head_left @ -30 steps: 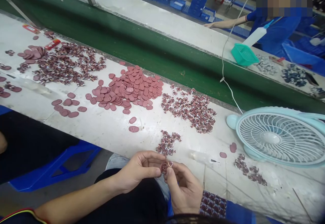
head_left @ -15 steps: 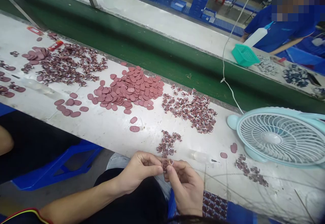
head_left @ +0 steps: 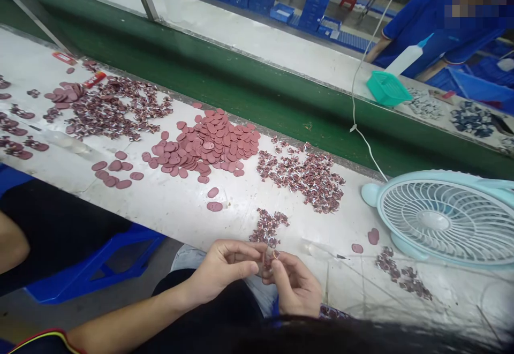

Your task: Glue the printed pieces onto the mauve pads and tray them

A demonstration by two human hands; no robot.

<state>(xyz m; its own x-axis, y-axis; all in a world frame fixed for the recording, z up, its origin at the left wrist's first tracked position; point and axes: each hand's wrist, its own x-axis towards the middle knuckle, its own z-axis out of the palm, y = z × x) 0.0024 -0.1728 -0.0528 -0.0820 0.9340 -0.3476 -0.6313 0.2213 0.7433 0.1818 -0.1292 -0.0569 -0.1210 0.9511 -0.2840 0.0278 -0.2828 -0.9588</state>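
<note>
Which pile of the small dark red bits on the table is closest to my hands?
The small cluster just beyond your fingertips; the bigger piles lie farther back, toward the green belt.

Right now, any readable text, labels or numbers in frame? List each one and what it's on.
None can be read.
Red tag at the table's far left: print, if any, too blurred.
Red tube beside the small parts: same.
White squeeze bottle by the green basket: no label shows.
Small piece pinched between left hand and right hand: no legible marking.
</note>
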